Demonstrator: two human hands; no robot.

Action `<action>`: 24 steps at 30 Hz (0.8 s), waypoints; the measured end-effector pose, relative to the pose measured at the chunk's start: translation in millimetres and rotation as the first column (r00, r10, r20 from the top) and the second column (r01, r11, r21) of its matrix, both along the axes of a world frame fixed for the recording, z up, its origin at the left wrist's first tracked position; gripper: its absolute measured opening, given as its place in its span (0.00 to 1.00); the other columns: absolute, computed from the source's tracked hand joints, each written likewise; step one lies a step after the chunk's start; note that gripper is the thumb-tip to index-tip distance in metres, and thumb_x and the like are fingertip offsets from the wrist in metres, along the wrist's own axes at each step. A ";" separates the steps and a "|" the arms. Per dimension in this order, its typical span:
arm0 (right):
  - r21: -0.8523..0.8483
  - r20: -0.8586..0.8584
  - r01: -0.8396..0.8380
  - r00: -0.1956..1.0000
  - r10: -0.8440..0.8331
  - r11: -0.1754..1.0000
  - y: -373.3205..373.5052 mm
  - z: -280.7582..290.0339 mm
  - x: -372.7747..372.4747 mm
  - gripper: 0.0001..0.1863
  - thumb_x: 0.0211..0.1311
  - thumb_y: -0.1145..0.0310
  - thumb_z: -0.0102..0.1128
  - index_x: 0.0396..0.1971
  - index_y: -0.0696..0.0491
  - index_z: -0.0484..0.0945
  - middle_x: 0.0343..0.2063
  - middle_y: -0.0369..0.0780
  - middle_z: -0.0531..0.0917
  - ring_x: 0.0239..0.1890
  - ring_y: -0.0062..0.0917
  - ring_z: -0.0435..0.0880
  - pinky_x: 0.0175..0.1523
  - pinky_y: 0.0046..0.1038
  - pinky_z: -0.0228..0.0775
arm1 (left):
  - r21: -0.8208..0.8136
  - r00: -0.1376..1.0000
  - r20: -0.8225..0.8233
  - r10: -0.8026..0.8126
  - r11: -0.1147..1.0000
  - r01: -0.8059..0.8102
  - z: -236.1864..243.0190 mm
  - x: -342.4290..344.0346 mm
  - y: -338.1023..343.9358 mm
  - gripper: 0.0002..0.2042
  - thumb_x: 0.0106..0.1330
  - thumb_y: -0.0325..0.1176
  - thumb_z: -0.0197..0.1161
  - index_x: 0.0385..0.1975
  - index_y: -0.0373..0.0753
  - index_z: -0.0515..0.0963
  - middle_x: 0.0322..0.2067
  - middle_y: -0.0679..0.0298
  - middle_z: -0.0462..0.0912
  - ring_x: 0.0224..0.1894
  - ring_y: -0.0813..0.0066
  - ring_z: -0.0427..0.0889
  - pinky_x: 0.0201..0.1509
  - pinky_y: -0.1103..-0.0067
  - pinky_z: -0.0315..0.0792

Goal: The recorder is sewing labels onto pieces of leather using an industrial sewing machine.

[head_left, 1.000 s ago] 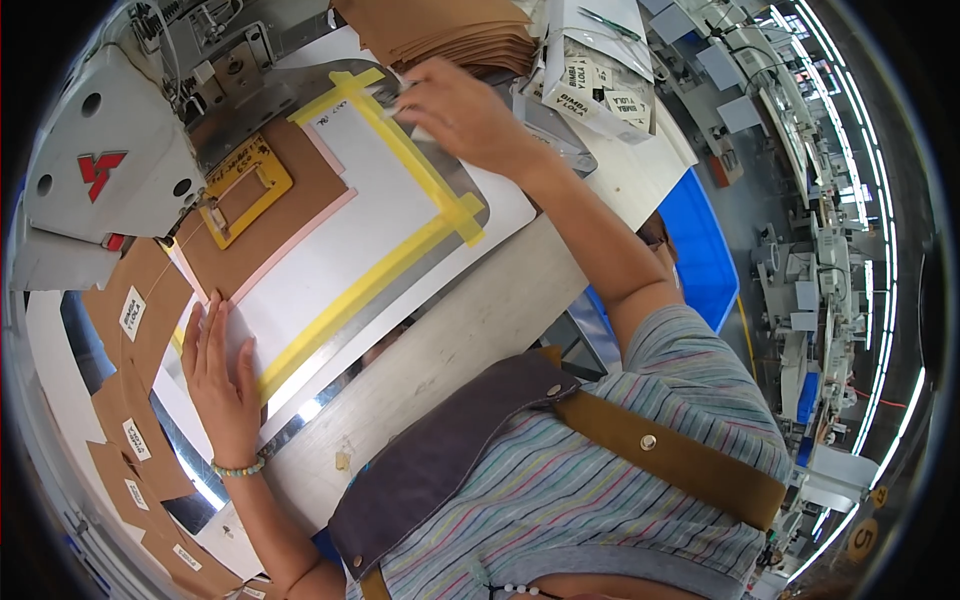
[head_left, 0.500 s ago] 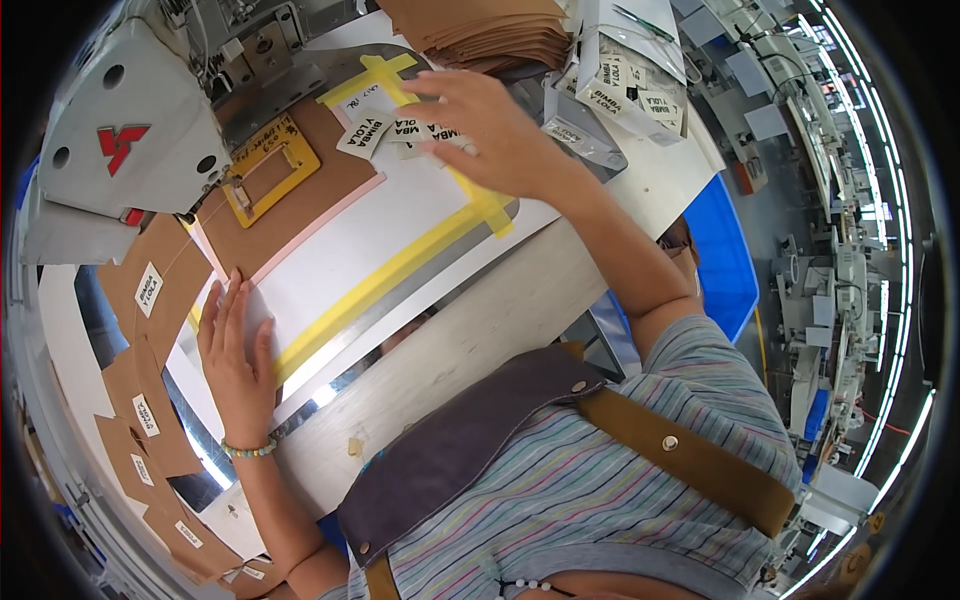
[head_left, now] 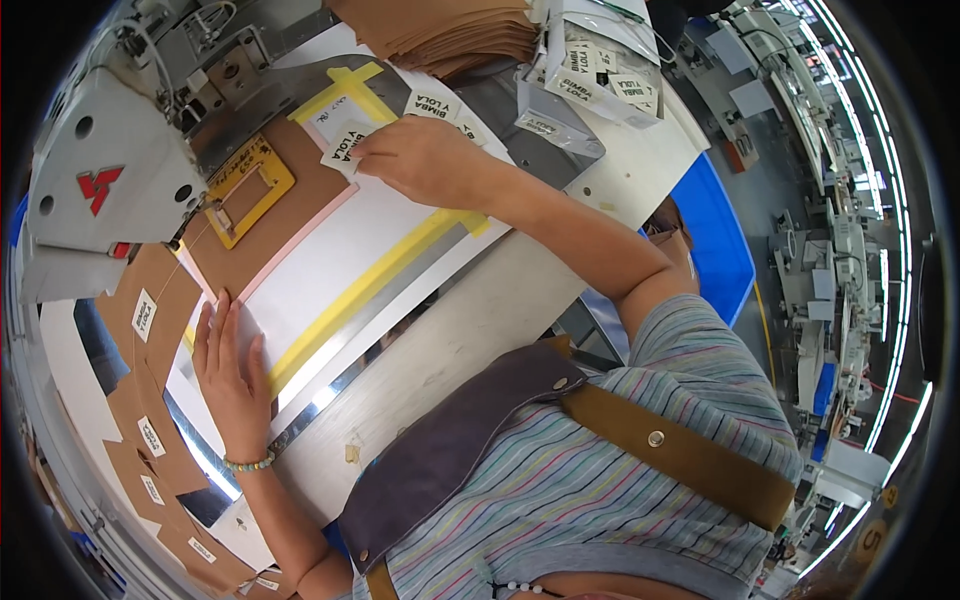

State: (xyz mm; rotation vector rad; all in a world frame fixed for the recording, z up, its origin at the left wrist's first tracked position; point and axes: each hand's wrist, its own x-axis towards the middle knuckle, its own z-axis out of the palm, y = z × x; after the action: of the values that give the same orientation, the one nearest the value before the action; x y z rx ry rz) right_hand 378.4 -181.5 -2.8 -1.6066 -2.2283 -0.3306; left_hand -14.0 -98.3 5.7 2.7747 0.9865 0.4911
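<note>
White fabric label (head_left: 342,148) pinched in my right hand (head_left: 425,160), held over the brown piece (head_left: 300,215) beside the yellow frame (head_left: 245,188); my left hand (head_left: 230,375) lies spread flat on the worktop (head_left: 450,340).

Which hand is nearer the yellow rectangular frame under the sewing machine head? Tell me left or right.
Right. The right hand holds a small white label just beside the yellow frame, near its upper right. The left hand lies flat on the white panel, well below the frame.
</note>
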 end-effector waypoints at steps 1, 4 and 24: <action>0.033 -0.032 -0.025 0.999 0.026 0.999 -3.2 3.0 -0.6 0.14 0.63 0.74 0.68 0.48 0.51 0.89 0.55 0.36 0.90 0.55 0.32 0.88 0.58 0.35 0.82 | 0.011 1.000 -0.020 0.005 1.000 -0.005 0.1 0.5 0.0 0.23 0.76 0.30 0.64 0.70 0.40 0.78 0.74 0.64 0.76 0.79 0.53 0.67 0.82 0.58 0.62; 0.082 -0.036 -0.063 0.997 0.066 0.995 -2.2 3.7 -1.6 0.14 0.65 0.73 0.66 0.49 0.51 0.88 0.56 0.36 0.89 0.54 0.33 0.88 0.59 0.35 0.81 | 0.030 0.998 -0.062 0.007 1.000 -0.005 4.3 1.4 -1.0 0.23 0.76 0.30 0.64 0.70 0.40 0.78 0.74 0.64 0.76 0.79 0.53 0.68 0.82 0.58 0.62; -0.093 0.263 -0.158 0.948 0.177 0.983 -4.8 32.4 5.1 0.16 0.59 0.74 0.66 0.48 0.54 0.87 0.40 0.36 0.87 0.44 0.31 0.88 0.48 0.32 0.83 | -0.382 0.912 0.373 -0.170 0.868 0.318 57.5 55.9 -38.3 0.16 0.72 0.29 0.67 0.58 0.36 0.86 0.58 0.55 0.89 0.61 0.55 0.86 0.68 0.66 0.76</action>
State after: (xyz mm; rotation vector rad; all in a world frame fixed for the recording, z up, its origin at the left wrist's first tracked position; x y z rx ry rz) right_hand 383.5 -186.3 29.7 -1.4666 -2.5902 -0.4514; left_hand 41.8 -136.6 63.2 2.2720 0.5641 0.5849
